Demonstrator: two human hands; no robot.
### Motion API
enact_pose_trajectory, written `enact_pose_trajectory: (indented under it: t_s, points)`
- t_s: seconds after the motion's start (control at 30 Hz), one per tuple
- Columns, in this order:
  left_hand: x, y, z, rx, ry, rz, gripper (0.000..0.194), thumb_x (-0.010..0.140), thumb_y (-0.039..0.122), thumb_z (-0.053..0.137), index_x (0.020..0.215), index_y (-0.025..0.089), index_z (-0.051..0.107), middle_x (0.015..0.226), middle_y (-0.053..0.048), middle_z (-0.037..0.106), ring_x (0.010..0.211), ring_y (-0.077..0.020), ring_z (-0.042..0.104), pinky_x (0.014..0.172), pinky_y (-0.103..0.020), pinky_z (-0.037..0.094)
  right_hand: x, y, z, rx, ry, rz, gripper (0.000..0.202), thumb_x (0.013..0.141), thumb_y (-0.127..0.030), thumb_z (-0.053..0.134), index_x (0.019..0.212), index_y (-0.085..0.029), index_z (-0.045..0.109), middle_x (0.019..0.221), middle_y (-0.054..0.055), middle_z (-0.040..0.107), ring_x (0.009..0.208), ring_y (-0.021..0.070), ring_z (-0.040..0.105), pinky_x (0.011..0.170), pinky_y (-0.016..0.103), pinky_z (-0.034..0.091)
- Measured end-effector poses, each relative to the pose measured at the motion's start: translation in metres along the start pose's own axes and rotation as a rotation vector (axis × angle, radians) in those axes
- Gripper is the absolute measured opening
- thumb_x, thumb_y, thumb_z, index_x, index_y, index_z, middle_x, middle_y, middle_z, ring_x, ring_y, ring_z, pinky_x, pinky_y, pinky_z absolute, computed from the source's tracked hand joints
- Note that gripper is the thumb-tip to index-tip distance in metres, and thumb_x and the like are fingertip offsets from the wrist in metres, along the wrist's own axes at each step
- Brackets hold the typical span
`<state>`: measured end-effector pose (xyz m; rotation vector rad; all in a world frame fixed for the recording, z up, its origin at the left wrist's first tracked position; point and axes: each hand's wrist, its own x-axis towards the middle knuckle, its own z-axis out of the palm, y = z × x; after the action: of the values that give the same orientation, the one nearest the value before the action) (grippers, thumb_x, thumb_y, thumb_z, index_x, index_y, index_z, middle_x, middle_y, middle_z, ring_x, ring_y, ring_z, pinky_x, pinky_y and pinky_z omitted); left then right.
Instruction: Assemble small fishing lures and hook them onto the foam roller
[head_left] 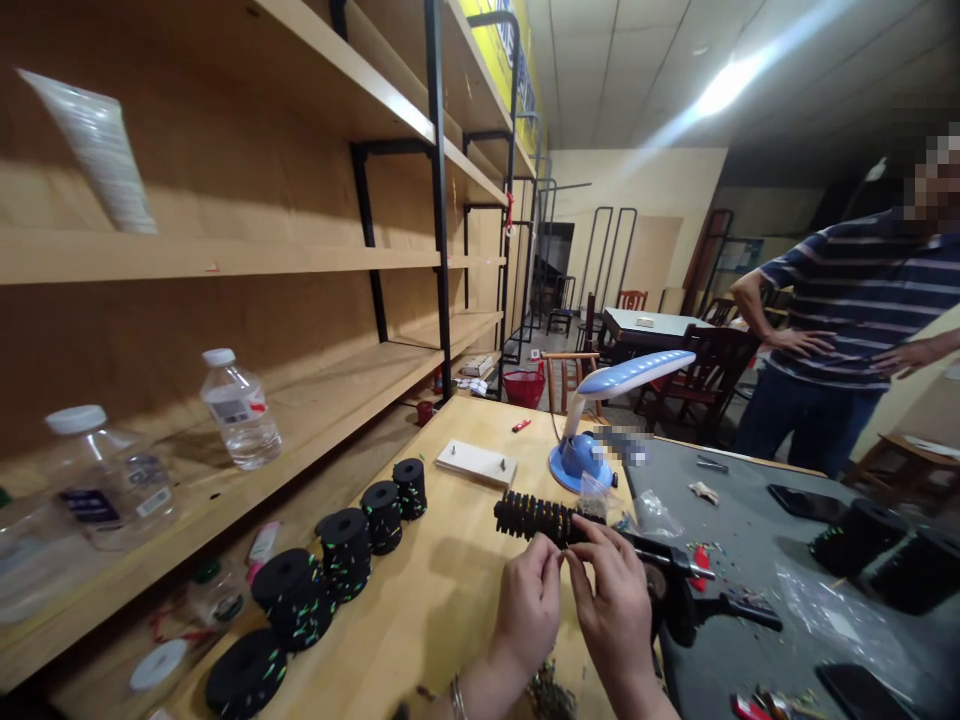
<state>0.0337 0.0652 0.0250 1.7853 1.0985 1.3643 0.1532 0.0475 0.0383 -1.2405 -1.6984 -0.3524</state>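
Observation:
A black ridged roll [536, 516] with small yellow-orange flecks sits on the metal shaft of a black device [679, 600]. My left hand [529, 595] is just below the roll, thumb and fingers pinched together. Beside it, my right hand [613, 595] brings its thumb close to the left fingertips, with the forefinger reaching up against the roll. What lies between the fingertips is too small to make out. Several black spools [292, 598] with coloured bits stand in a row to the left. A small pile of tiny pieces [551, 692] lies beneath my wrists.
A blue desk lamp [581, 462] stands behind the roll, near a white board with two pegs [476, 463]. Wooden shelves [322, 385] with bottles [238, 415] line the left. Phones [806, 503], plastic bags and more spools [859, 537] lie right. A person [847, 300] stands behind.

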Motion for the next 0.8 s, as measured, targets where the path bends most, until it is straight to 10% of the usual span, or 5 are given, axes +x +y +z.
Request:
enact_pose_trajectory:
  t_s: [0.8]
  points:
    - [0.001,-0.0044,-0.0059,0.038,-0.046,0.02,0.021,0.091,0.017,0.04,0.072,0.023,0.046,0.061,0.0,0.053,0.054,-0.0155,0.052,0.051,-0.028,0.024,-0.0014,0.002,0.0111,-0.086,0.014,-0.005,0.016,0.091,-0.029,0.053,0.08,-0.022,0.063,0.106,0.011,0.071,0.104,0.0297,0.056,0.088,0.045,0.042]
